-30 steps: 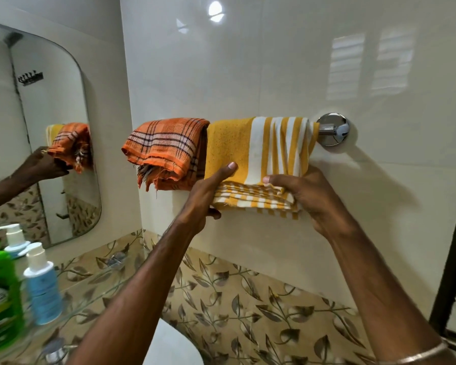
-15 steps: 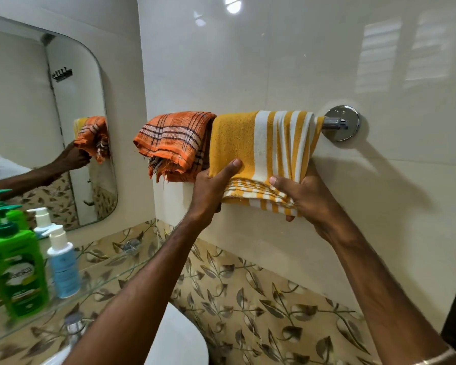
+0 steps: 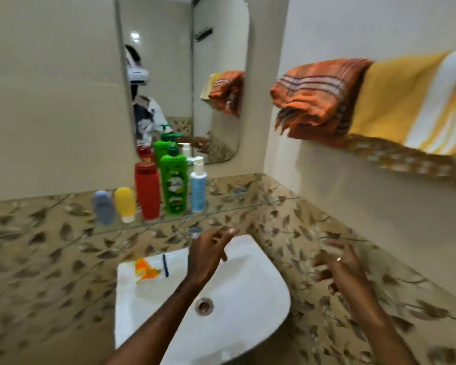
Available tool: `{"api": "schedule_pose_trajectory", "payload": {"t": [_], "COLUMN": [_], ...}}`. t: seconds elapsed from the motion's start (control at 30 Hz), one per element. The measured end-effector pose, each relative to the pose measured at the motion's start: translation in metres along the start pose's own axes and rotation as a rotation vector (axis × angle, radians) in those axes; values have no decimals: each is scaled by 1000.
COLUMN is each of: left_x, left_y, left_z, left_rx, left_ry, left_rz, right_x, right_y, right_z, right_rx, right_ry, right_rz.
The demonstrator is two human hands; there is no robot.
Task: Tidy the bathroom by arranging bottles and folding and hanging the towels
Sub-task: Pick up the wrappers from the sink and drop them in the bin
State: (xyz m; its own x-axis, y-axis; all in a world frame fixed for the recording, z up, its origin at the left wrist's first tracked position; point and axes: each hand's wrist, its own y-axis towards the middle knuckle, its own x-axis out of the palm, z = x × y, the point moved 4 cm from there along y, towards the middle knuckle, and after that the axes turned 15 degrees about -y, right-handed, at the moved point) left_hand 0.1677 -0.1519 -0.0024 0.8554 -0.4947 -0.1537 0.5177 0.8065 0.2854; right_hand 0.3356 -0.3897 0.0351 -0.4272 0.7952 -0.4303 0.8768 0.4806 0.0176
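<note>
An orange checked towel (image 3: 316, 98) and a yellow-and-white striped towel (image 3: 411, 104) hang folded side by side at the upper right. Several bottles stand in a row on the glass shelf (image 3: 221, 210): a grey one (image 3: 103, 207), a yellow one (image 3: 125, 204), a red one (image 3: 147, 190), a green pump bottle (image 3: 174, 183) and a blue pump bottle (image 3: 198, 187). My left hand (image 3: 208, 252) hovers over the white sink (image 3: 248, 299), fingers loosely spread and holding nothing. My right hand (image 3: 338, 267) is blurred beside the sink, fingers spread and holding nothing.
A mirror (image 3: 182, 75) above the shelf reflects a person and the towels. An orange item and a dark stick (image 3: 150, 268) lie on the sink's back rim. Leaf-patterned tiles cover the lower walls. The picture is motion-blurred.
Both hands have let go of the yellow striped towel and dropped to sink level. The view has swung left and down, so the towels now sit at the upper right.
</note>
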Motion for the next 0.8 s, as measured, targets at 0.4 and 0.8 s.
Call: {"api": "schedule_pose_trajectory", "payload": {"t": [0.4,0.8], "left_x": [-202,-203], "left_y": [-60,-43], "left_z": [-202,-304], "left_rx": [-260,-413], "left_ry": [497,801], "left_rz": [301,51], "right_x": [359,518], "right_y": [-30,-6], "right_z": [-7,37], "right_rx": [-341,-737], "right_ry": [-591,-1374], "right_rz": [-593,-667]}}
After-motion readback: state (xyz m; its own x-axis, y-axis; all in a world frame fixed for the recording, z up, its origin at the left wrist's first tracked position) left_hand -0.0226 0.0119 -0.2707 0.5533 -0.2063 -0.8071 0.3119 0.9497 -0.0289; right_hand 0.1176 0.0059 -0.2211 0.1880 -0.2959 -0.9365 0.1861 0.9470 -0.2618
